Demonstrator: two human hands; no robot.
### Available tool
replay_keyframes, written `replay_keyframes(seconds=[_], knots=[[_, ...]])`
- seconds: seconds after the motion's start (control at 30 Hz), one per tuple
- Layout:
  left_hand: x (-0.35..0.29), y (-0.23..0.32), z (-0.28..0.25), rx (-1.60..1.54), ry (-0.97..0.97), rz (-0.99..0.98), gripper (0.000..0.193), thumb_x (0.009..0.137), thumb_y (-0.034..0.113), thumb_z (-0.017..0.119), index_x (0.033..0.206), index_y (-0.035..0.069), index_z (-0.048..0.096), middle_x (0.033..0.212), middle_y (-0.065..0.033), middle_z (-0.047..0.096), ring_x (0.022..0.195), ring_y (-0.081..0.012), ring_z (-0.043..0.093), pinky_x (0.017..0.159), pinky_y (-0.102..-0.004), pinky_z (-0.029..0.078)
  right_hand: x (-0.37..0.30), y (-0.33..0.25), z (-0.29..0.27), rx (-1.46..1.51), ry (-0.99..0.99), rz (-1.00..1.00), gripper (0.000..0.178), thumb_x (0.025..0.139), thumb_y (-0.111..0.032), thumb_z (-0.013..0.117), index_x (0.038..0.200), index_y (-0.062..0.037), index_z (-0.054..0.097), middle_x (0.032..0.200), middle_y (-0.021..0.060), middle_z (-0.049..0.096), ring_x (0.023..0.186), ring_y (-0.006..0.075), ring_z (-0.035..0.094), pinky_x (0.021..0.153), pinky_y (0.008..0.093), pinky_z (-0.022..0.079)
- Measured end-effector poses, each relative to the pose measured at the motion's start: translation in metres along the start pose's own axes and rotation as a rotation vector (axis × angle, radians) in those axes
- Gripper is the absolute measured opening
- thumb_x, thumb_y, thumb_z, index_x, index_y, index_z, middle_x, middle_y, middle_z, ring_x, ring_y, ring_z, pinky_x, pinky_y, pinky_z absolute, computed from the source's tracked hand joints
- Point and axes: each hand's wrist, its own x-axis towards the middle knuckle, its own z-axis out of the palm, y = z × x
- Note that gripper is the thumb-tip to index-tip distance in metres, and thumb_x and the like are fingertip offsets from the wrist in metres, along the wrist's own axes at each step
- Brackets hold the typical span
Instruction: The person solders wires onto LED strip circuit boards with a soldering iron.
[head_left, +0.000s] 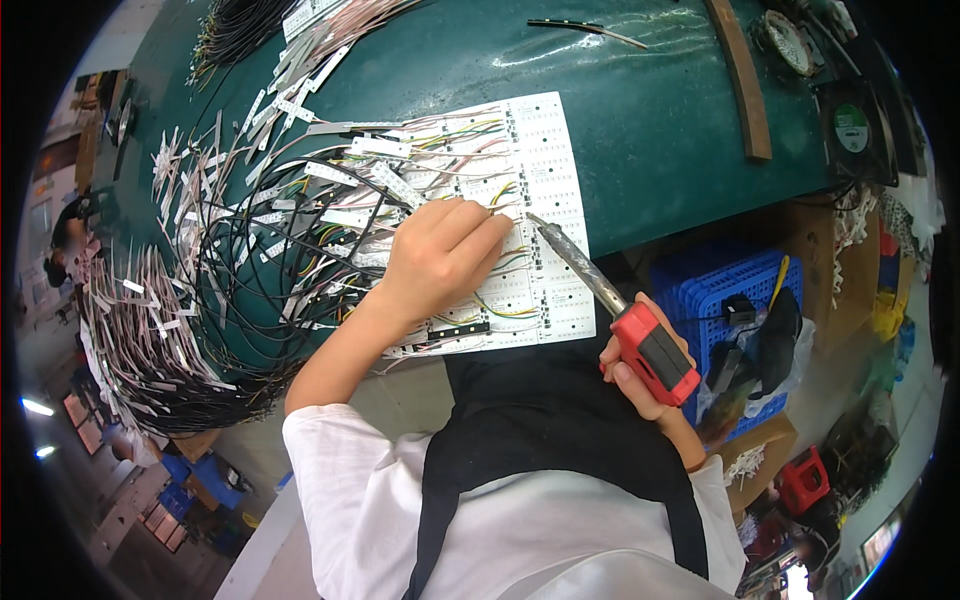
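Note:
A white circuit board panel [562,215] lies near the table's edge, with many thin coloured wires soldered along its rows. Over its middle, my left hand [445,250] is closed in a pinch on a thin wire at the pads; the fingertips partly hide it. My right hand [642,393] grips a red and black soldering gun [650,350] from the right. Its long metal barrel [580,262] slants up and left, with the tip at the board right beside my left fingertips. Whether the tip touches a pad is too small to tell. White LED strips [380,147] hang on the wires.
Tangled black cables [225,300] and a bundle of wired strips [140,310] cover the left of the green table [660,150]. A wooden bar [740,80] and a black fan [850,130] are at the far right. Blue crates [690,300] stand below the edge.

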Motion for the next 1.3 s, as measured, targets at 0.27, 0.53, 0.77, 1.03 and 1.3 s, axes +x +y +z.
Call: replay_keyframes(seconds=[0.27,0.53,0.77,1.03,1.3], knots=[[0.001,0.0,-0.001,-0.018,-0.012,-0.01,0.021,0.066,0.002,0.07,0.086,0.006,0.063,0.076,-0.0031,0.054,0.065,-0.0191,0.056,0.057,-0.0323,0.045,0.005,-0.001,0.001,-0.108,-0.045,-0.056,0.06,0.074,0.0,0.064,0.131,0.0126,0.047,0.081,0.0112,0.069,0.073,0.0186,0.069,0.073,0.0271,0.053],[0.001,0.0,-0.001,-0.023,-0.011,-0.007,0.021,0.066,0.002,0.07,0.085,0.006,0.063,0.075,-0.0034,0.053,0.065,-0.0194,0.055,0.057,-0.0325,0.044,0.006,0.0,-0.002,-0.205,-0.076,-0.172,0.059,0.074,0.0,0.063,0.13,0.0135,0.047,0.081,0.0112,0.069,0.073,0.019,0.069,0.073,0.0269,0.053],[0.002,0.0,0.0,-0.025,0.005,-0.021,0.019,0.067,0.002,0.07,0.084,0.006,0.062,0.073,-0.0038,0.051,0.064,-0.0202,0.055,0.056,-0.0331,0.044,0.002,-0.001,-0.001,-0.064,0.009,-0.071,0.059,0.076,0.0,0.062,0.13,0.015,0.046,0.081,0.0108,0.069,0.072,0.0194,0.068,0.073,0.0278,0.053],[0.004,0.01,0.003,-0.057,-0.042,-0.272,0.013,0.072,0.001,0.07,0.078,0.005,0.059,0.068,-0.004,0.051,0.055,-0.0167,0.056,0.047,-0.0277,0.043,0.002,0.001,0.001,-0.085,0.008,-0.059,0.06,0.075,0.0,0.063,0.131,0.0141,0.046,0.08,0.0108,0.069,0.073,0.0196,0.068,0.073,0.0278,0.053],[0.011,0.009,0.001,-0.107,-0.093,-0.364,0.011,0.073,0.003,0.068,0.077,0.005,0.058,0.072,-0.0034,0.054,0.055,-0.0148,0.058,0.049,-0.0272,0.047,0.009,-0.002,0.001,-0.149,-0.058,-0.12,0.06,0.074,0.002,0.063,0.131,0.0128,0.047,0.082,0.0115,0.069,0.073,0.0196,0.069,0.074,0.0284,0.053]])
